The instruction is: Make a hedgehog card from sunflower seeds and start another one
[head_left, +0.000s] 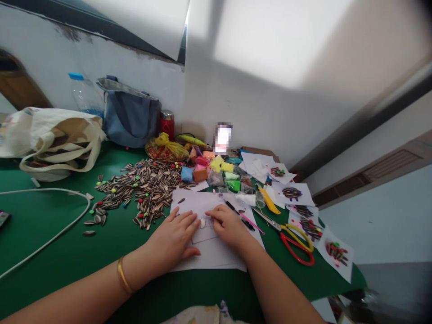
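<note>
A sheet of white paper (222, 258) lies on the green table, with a smaller piece bearing a faint drawing on top. A small white lump, perhaps modelling clay (202, 223), sits on the drawing between my hands. My left hand (180, 231) rests flat on the paper, fingers spread and thumb out, just left of the lump. From the right, my right hand (226, 223) lies on the paper, its index finger stretched toward the drawing and the other fingers partly bent and hidden. I see nothing held in it. Dark pens (232, 207) and a pink stick (252, 223) lie beside it.
Striped sunflower seeds (151, 184) are heaped at the left. Behind the paper sit coloured clay packets (200, 174). Scissors (297, 243), a yellow cutter (270, 201) and seed-decorated papers (337, 256) lie right. Bags (131, 117), a bottle (84, 94) and a white cable (64, 229) are left.
</note>
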`<state>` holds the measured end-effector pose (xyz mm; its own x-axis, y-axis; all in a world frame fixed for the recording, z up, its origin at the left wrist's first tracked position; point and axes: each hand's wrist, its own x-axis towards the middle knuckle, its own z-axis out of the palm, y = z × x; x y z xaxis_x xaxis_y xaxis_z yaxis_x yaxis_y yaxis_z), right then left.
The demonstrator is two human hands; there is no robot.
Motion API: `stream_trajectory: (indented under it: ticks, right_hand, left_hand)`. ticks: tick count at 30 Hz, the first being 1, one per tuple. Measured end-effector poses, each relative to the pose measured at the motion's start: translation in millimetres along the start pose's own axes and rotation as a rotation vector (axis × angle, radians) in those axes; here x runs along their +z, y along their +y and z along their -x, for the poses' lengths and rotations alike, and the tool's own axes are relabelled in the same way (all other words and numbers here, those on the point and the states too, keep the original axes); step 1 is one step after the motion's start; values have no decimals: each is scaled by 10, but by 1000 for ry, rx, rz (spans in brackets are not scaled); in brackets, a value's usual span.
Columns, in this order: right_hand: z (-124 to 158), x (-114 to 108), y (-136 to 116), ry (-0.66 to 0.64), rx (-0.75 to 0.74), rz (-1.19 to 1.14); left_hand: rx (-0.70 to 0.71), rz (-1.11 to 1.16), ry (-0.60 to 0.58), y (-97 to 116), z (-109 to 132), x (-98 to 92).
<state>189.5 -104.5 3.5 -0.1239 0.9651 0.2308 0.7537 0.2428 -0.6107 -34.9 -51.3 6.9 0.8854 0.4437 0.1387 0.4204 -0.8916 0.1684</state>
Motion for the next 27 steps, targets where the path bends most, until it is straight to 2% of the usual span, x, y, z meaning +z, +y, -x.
stream_trajectory:
  ticks: [5, 14, 27]
  right_hand:
    - [-1, -24, 4, -19, 1, -2]
    - [20, -12, -16, -80, -56, 53]
    - [29, 0, -3, -88, -73, 78]
  left_hand:
    - [-12, 26, 27, -15, -12, -18]
    - [-24, 25, 5, 13, -41, -42]
    - [-10, -9, 38, -5, -25, -11]
